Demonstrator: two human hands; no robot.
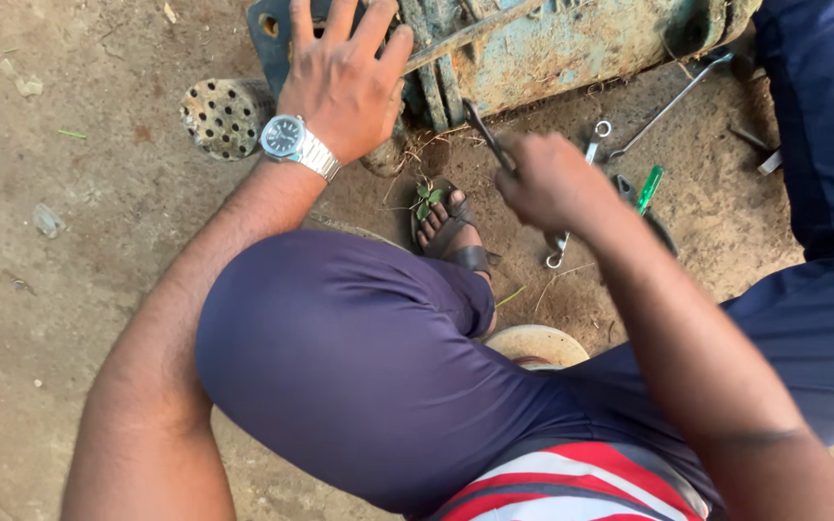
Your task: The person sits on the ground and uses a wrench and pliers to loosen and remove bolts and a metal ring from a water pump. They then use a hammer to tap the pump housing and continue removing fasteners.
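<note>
While the person squats over bare dirt ground (69,289), the left hand (345,82) lies flat with fingers spread on the worn blue-green machine body (571,39), its grip apart and pressing rather than holding. One silver wristwatch (291,143) sits on that wrist. The right hand (552,178) has its grip clamped on a dark, slender tool (486,133), whose kind I cannot tell. This tool's long axis runs diagonally, from the fist up and to the left, its free end pointing at the lower edge of the machine, just beside it; whether the tip touches metal I cannot tell.

On the ground beyond the right hand lie two spanners: one ring spanner (586,169), partly hidden by the hand, running roughly up and down, and one longer spanner (673,101) slanting up to the right. One green-handled screwdriver (651,188) lies near them. One perforated cylinder (226,116) lies left of the watch. One sandalled foot (451,227) rests between the hands, toes towards the machine.
</note>
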